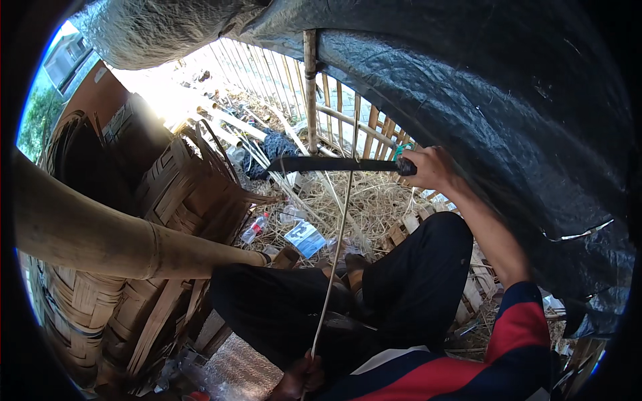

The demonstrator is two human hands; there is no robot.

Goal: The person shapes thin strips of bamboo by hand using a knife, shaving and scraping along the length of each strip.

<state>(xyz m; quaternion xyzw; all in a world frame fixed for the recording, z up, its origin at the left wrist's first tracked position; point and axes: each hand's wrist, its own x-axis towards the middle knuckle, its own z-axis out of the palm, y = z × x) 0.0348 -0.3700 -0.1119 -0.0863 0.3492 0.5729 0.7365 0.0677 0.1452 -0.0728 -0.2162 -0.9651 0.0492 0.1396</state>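
Note:
My right hand (426, 167), arm stretched forward, is closed around the dark handle of a machete (311, 164). Its long black blade lies level and points left. Low in the view, near my lap, my left hand (301, 375) grips a thin, pale bamboo strip (330, 287). The strip rises from that hand past my legs, and its upper end meets the blade near the handle. Whether the edge has entered the strip is too small to tell. My fingers on the handle are partly hidden.
A thick bamboo pole (100, 230) juts in from the left beside woven bamboo baskets (180, 180). A black tarp (535, 134) hangs at right, by a slatted bamboo fence (309, 93). Shavings (374, 200), a plastic bottle (255, 228) and a printed packet (305, 238) litter the ground.

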